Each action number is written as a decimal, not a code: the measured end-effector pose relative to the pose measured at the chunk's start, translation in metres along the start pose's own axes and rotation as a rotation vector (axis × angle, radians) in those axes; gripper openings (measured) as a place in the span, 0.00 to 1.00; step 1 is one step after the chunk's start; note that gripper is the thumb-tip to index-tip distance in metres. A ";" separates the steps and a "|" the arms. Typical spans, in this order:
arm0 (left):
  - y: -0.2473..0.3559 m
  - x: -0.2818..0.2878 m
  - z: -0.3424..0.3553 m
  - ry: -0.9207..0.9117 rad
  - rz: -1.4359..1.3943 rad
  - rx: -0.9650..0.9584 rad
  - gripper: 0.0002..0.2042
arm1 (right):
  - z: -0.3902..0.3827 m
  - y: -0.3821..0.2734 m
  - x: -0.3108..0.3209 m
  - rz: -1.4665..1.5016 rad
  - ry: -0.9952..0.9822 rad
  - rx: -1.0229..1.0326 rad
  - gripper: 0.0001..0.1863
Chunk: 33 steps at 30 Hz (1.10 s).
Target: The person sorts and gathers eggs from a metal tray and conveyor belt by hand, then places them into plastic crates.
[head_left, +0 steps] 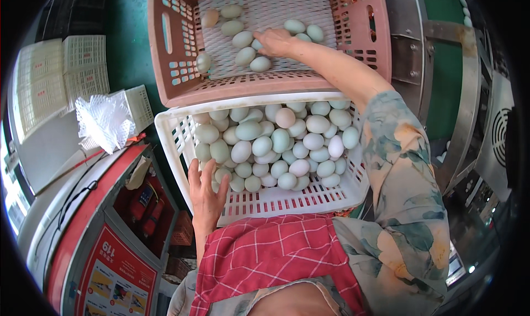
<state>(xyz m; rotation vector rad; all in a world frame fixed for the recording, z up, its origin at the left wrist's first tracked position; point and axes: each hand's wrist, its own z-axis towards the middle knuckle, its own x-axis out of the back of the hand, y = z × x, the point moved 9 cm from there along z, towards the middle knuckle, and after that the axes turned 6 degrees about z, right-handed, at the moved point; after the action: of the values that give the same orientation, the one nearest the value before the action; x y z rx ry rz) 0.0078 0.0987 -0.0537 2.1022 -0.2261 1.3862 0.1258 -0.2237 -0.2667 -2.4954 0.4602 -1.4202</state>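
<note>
Inside the pinkish-brown plastic crate [270, 98], my right hand [274, 43] reaches over the mesh liner [298, 17], its fingers closed round a pale egg [256, 45] that they partly hide. Several more pale green and cream eggs [243, 39] lie around it on the liner. Nearer to me stands a white slotted plastic crate [259, 205] heaped with pale blue, green and pinkish eggs [261, 146]. At that crate's left side, my left hand [207, 190] has its fingers spread beside a greenish egg [222, 175] and holds nothing.
A red-edged cabinet [99, 178] with fire extinguishers [148, 208] stands at the left. Crumpled white netting [105, 122] lies above it, near stacked white crates [85, 67]. Metal machine framing [406, 56] runs along the right, with a row of eggs [465, 9] at the far right.
</note>
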 end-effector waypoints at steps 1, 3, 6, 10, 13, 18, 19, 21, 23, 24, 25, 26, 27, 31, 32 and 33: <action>0.004 0.004 0.003 0.044 -0.060 -0.023 0.23 | -0.006 0.005 0.002 0.067 -0.018 0.008 0.27; 0.017 0.008 0.005 0.119 -0.102 -0.086 0.21 | -0.012 0.030 -0.007 0.190 -0.018 0.021 0.27; 0.031 0.011 0.001 0.283 -0.189 -0.127 0.16 | 0.001 0.003 0.018 0.213 -0.021 0.101 0.23; 0.115 0.009 -0.007 0.250 -0.184 -0.341 0.13 | -0.085 -0.023 0.145 0.508 0.623 0.203 0.22; 0.183 -0.011 -0.025 0.198 -0.302 -0.632 0.11 | -0.262 -0.067 0.181 0.662 1.097 0.284 0.19; 0.299 -0.020 -0.071 0.080 -0.271 -1.104 0.09 | -0.507 -0.091 0.111 0.747 1.113 0.150 0.11; 0.325 -0.025 -0.085 0.012 -0.290 -1.160 0.10 | -0.544 -0.084 0.085 0.765 1.094 0.071 0.11; 0.366 -0.042 -0.102 -0.116 -0.332 -1.256 0.12 | -0.631 -0.062 0.043 0.788 1.148 -0.148 0.11; 0.401 -0.063 -0.121 -0.272 -0.334 -1.262 0.13 | -0.709 -0.037 -0.002 0.823 1.235 -0.492 0.12; 0.424 -0.077 -0.131 -0.332 -0.318 -1.276 0.13 | -0.749 -0.021 -0.038 0.740 1.325 -0.689 0.11; 0.445 -0.091 -0.141 -0.384 -0.341 -1.289 0.13 | -0.785 -0.009 -0.064 0.612 1.397 -0.806 0.10; 0.464 -0.106 -0.150 -0.431 -0.364 -1.298 0.14 | -0.821 0.000 -0.092 0.643 1.421 -1.001 0.09; 0.509 -0.113 -0.166 -0.505 -0.374 -1.360 0.14 | -0.876 0.007 -0.110 0.666 1.530 -1.156 0.10; 0.591 -0.189 -0.224 -0.643 -0.275 -1.561 0.16 | -0.963 0.020 -0.199 0.716 1.732 -1.359 0.11; 0.607 -0.203 -0.238 -0.603 -0.253 -1.683 0.18 | -0.971 0.022 -0.198 0.633 1.707 -1.349 0.11; 0.622 -0.218 -0.250 -0.556 -0.209 -1.755 0.20 | -0.976 0.024 -0.198 0.548 1.679 -1.344 0.12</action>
<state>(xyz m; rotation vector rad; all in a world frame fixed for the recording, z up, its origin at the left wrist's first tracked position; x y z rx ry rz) -0.5626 -0.2984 0.0647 0.8142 -0.9581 0.0692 -0.8154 -0.2153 0.0583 -0.3457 2.6241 -2.9799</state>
